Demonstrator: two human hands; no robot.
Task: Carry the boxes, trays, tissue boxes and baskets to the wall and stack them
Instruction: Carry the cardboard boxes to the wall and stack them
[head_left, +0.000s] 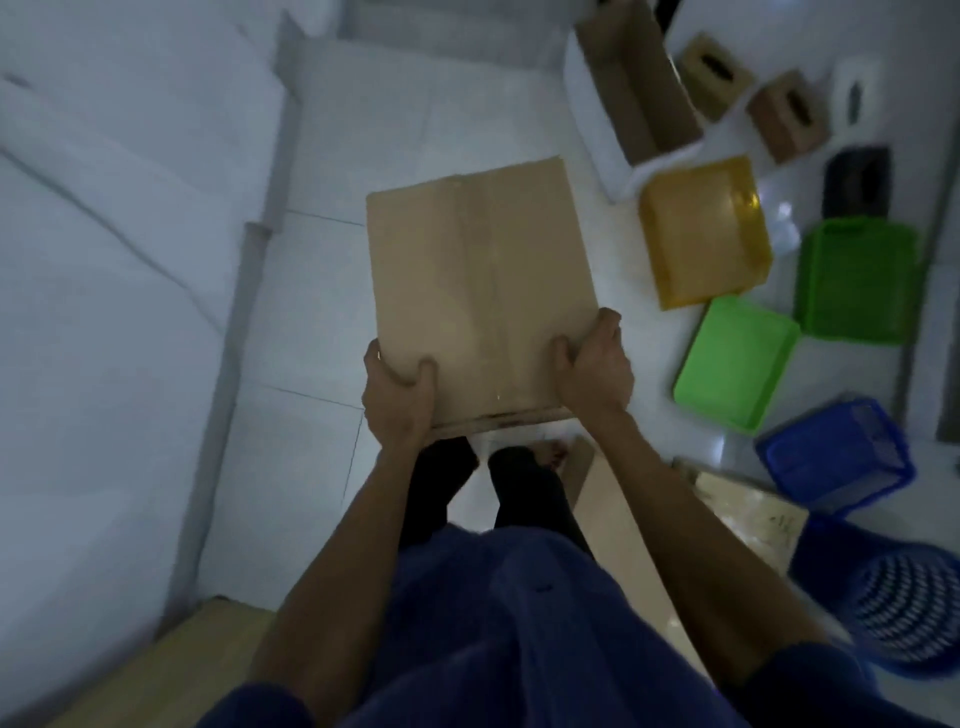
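Head view, from near to far. At 4 o'clock on the floor, a round blue basket (904, 603), and just beyond it a rectangular blue basket (836, 457). At the centre, held above the floor tiles, a closed cardboard box (478, 280), gripped at its two near corners. Left hand (397, 395) curled round the near-left corner, thumb on top; right hand (595, 371) curled round the near-right corner in the same way. Probably gripped so, on both sides, to keep the wide box level and clear of the legs while carrying.

Further, at 3 o'clock, a green tray (735, 364) and a green basket (860, 280); at 2 o'clock, a yellow tray (704, 228); at 1 o'clock, an open cardboard box (639, 83) and brown tissue boxes (714, 73). All lying apart on the floor, not yet stacked.

At 9 to 10 o'clock, the white wall (104, 260) with a grey pipe (249, 291) along it, seemingly the goal. No stack visible there.
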